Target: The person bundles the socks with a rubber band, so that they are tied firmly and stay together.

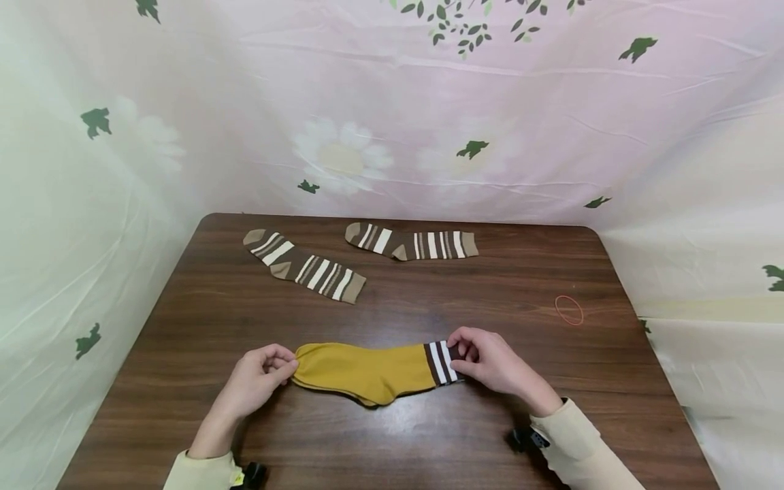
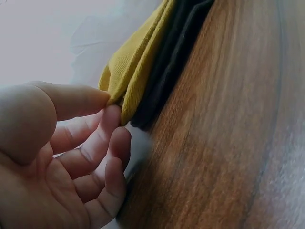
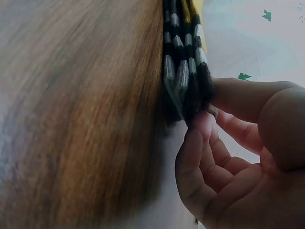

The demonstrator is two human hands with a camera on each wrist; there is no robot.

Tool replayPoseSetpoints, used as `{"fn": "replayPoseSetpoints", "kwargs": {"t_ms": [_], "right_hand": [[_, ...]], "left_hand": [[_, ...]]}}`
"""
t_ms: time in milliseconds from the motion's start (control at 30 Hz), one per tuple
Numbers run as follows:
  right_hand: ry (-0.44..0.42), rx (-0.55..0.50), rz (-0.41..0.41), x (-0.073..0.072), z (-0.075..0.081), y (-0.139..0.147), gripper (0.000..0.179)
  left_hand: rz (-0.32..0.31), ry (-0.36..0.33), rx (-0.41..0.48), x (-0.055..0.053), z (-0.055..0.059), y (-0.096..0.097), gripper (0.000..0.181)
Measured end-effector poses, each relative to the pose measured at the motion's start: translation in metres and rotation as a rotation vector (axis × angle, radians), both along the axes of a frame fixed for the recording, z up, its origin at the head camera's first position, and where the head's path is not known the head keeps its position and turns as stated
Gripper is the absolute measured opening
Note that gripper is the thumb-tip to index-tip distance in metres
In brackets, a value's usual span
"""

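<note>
A yellow sock with a dark cuff and white stripes lies flat near the front of the table, toe to the left. Under it is a black sock, showing as a dark edge along the lower side in the head view. My left hand pinches the yellow toe between thumb and fingertip, the black toe just beneath. At the other end my right hand pinches the yellow sock's cuff. Several striped cuff layers are stacked there in the right wrist view.
Two brown socks with white stripes lie farther back, one slanting at the left, one along the far edge. A thin red rubber band is on the right of the wooden table. Printed cloth hangs around it.
</note>
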State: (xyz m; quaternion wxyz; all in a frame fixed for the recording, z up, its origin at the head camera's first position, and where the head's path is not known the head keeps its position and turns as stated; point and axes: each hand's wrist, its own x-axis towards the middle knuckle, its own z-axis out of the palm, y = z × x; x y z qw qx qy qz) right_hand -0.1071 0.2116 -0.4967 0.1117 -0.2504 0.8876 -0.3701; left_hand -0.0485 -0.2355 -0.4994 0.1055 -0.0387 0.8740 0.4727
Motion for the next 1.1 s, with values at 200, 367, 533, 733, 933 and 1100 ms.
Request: {"fn": "replayPoseSetpoints", "kwargs": {"t_ms": [200,367,533,733,933,1100], "right_hand": [[0.057,0.02,0.023,-0.002,0.0,0.001,0.025],[0.108,0.035,0.028,-0.003,0.003,0.001,0.023],[0.142,0.031,-0.006,-0.005,0.008,-0.002,0.02],[0.162,0.029,-0.033,-0.011,0.015,-0.01,0.021],[0.158,0.016,-0.007,-0.026,0.022,-0.024,0.026],[0.13,0.014,0.003,-0.041,0.026,-0.035,0.028]], "left_hand": [[0.008,0.011,-0.089,-0.003,-0.001,-0.001,0.007],[-0.021,0.044,-0.112,-0.004,0.001,-0.004,0.008],[-0.03,0.079,-0.125,-0.007,0.005,-0.007,0.004],[-0.034,0.138,-0.17,-0.016,0.014,-0.013,0.005],[-0.013,0.208,-0.193,-0.035,0.02,-0.025,0.009],[0.03,0.236,-0.182,-0.056,0.02,-0.035,0.016]]}}
